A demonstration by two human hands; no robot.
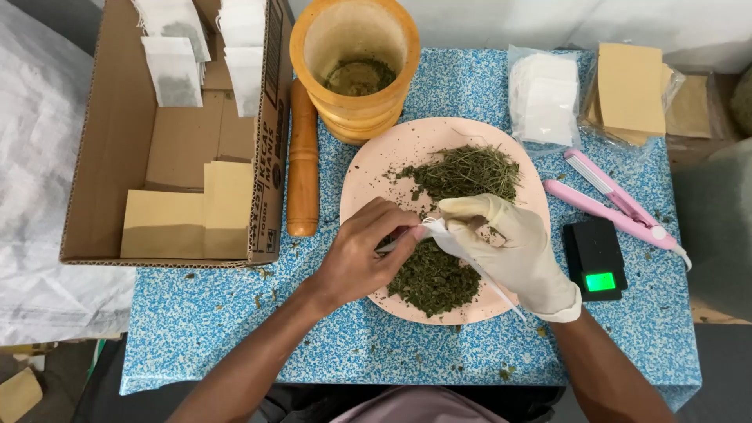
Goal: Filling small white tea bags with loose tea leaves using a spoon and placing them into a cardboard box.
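Now I am pinching a small white sachet (436, 229) between my bare left hand (362, 254) and my gloved right hand (513, 251), both closed on it over the pink plate (376, 160). Its long axis is lying roughly left to right, its mouth hard to make out behind my fingers. Something thin and white is slanting down under my right palm; I cannot tell what. Dried herbs (433, 280) are lying just below my grip, more beyond it.

1 plate (376, 160), 2 herb piles (468, 171), 1 mortar (354, 66), 1 pestle (302, 160), 1 box (110, 157), 1 scale (595, 258).
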